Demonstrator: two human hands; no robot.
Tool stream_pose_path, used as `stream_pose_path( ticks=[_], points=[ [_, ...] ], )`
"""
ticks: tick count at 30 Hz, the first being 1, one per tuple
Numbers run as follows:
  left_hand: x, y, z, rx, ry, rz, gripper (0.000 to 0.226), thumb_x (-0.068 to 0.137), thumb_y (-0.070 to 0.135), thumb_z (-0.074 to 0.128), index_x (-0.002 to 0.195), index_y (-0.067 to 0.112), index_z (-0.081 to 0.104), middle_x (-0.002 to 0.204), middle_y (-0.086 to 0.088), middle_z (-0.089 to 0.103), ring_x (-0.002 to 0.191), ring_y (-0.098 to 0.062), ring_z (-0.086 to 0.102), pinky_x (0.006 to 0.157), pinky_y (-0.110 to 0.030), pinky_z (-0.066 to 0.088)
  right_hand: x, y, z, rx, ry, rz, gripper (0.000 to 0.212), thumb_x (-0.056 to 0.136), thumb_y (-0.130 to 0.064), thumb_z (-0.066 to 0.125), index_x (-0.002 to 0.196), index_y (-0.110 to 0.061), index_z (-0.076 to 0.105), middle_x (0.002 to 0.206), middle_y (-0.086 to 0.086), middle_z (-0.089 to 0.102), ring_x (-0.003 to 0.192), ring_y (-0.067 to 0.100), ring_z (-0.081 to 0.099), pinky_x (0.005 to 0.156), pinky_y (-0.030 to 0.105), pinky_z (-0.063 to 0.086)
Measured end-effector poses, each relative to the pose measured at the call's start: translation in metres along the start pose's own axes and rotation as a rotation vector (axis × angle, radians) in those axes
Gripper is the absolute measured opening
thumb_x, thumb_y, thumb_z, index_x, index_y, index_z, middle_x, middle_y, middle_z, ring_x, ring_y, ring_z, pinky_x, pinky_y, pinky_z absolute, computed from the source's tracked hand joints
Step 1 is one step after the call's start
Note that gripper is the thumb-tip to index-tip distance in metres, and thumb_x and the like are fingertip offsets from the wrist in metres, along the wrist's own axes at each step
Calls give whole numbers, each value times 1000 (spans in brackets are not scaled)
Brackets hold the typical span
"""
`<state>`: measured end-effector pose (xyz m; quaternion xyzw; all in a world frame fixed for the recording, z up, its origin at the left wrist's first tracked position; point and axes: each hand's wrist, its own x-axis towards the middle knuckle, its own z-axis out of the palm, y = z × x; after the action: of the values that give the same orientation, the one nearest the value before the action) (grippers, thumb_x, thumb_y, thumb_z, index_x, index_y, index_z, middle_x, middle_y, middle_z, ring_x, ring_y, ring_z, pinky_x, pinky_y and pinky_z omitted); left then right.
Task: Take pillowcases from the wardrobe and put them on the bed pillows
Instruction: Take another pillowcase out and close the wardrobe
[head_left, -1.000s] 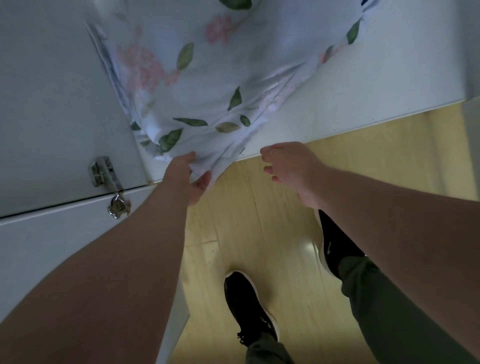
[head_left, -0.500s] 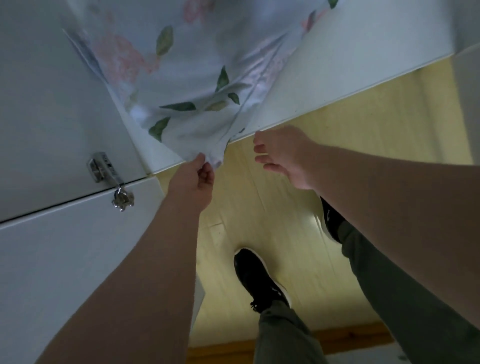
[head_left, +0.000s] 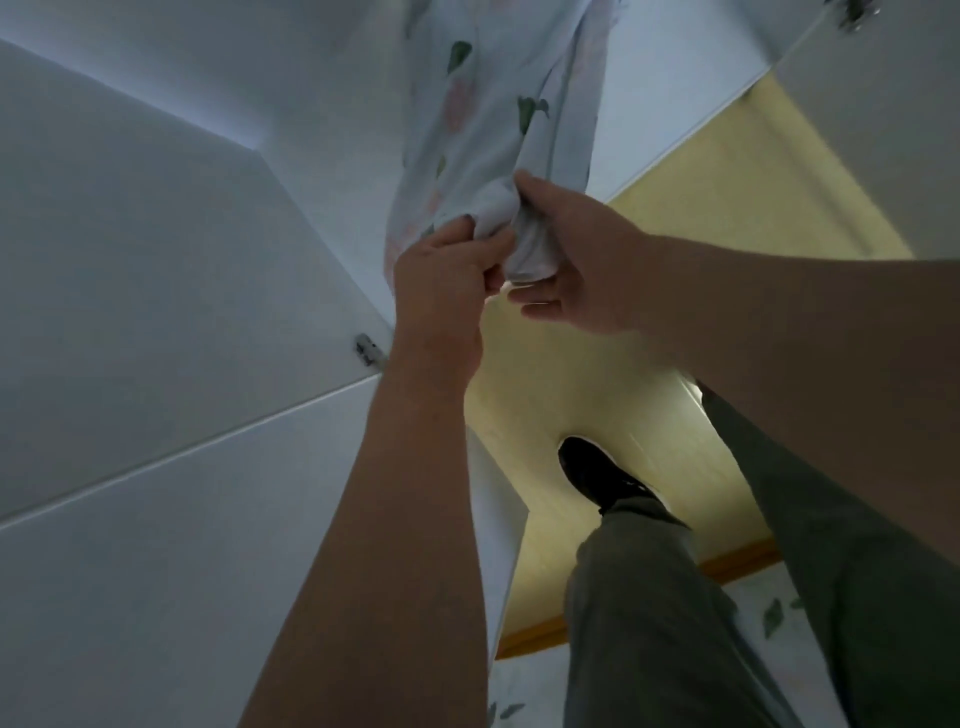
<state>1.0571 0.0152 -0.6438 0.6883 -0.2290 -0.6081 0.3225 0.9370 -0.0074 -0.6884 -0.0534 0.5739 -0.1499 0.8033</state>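
My right hand is now joining in; a moment ago only my left hand was pinching the floral pillowcase. Both sets of fingers are clamping on its bunched lower end. It's hanging from the wardrobe, far top. I'm judging it's nearly out, with the bed pillows still to do.

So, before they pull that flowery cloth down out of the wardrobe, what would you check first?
1. Left hand grips the floral pillowcase: ok, fingers pinch its lower end.
2. Right hand holds it too: ok, thumb over the bunched cloth.
3. Top end free inside the wardrobe: cannot tell, it runs out of view.
4. Cloth apart from the door hinge: ok.
5. Footing: ok, a shoe stands on the wooden floor.
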Motion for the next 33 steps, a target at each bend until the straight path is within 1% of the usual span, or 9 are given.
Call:
stream_pose_path(
  ticks=[4, 7, 10, 15, 19, 21, 25, 28, 33],
  points=[
    [-80, 67, 1, 77, -58, 101, 15, 78, -12, 69, 90, -3, 72, 55, 1, 62, 45, -7, 54, 52, -17, 45, -81, -15, 2, 179, -69, -58, 99, 62, -78, 68, 141, -21, 50, 130, 10, 66, 110, 34, 69, 101, 54, 48],
    [-134, 106, 8, 99, -80, 153, 17, 68, -11, 72, 71, 5, 75, 58, -4, 65, 49, -13, 56, 52, -19, 45, -148, -20, 6, 254, -89, -91, 101, 66, -79, 68, 144, -20, 44, 137, 14, 60, 113, 35, 66, 93, 54, 54],
    [-192, 132, 15, 124, -60, 195, 18, 52, -6, 72, 50, 12, 70, 64, -8, 63, 63, -22, 60, 62, -28, 46, -215, -14, 15, 231, -72, -49, 119, 47, -77, 81, 145, -21, 45, 141, 12, 58, 118, 38, 62, 92, 61, 51],
    [-294, 153, 41, 150, -91, 214, 61, 68, -27, 58, 27, 17, 47, 35, 12, 42, 35, -4, 44, 42, -14, 37, -305, 2, 12, 125, -168, 39, 46, 92, -45, 61, 121, -10, 68, 111, 14, 76, 96, 32, 74, 78, 50, 60],
    [-351, 148, 57, 107, -11, 221, 49, 64, -29, 59, 39, 13, 50, 37, 11, 42, 36, -3, 44, 41, -13, 36, -348, 10, 3, -39, -157, 119, 33, 103, -14, 35, 112, 2, 62, 101, 20, 71, 83, 28, 69, 59, 37, 61],
    [-375, 138, 64, 130, 56, 202, 39, 58, -15, 63, 37, 18, 54, 42, 8, 42, 43, -8, 41, 45, -17, 32, -370, 18, -1, -88, -149, 184, 34, 107, -9, 28, 99, 5, 57, 87, 18, 63, 74, 22, 61, 63, 30, 59],
    [-414, 109, 70, -96, 347, 106, 18, 64, 2, 68, 54, 17, 66, 54, -3, 53, 52, -18, 51, 53, -24, 39, -404, 44, -15, -167, -230, 309, 29, 104, -4, 36, 82, 1, 54, 50, 10, 60, 46, 14, 57, 39, 18, 49],
    [-442, 82, 70, -104, 549, 71, 13, 74, 14, 76, 67, 20, 68, 64, 2, 63, 65, -20, 60, 59, -28, 48, -426, 63, -5, -356, -192, 305, 27, 101, -4, 42, 80, -3, 57, 57, 9, 59, 44, 14, 52, 38, 19, 44],
    [-493, 39, 59, 0, 956, 11, 47, 77, 40, 80, 112, 14, 61, 106, -3, 67, 92, -18, 65, 82, -32, 55, -469, 101, 33, -702, -243, 332, 35, 101, -15, 40, 70, -9, 54, 42, 4, 48, 41, 10, 35, 35, 11, 25]
  ],
)
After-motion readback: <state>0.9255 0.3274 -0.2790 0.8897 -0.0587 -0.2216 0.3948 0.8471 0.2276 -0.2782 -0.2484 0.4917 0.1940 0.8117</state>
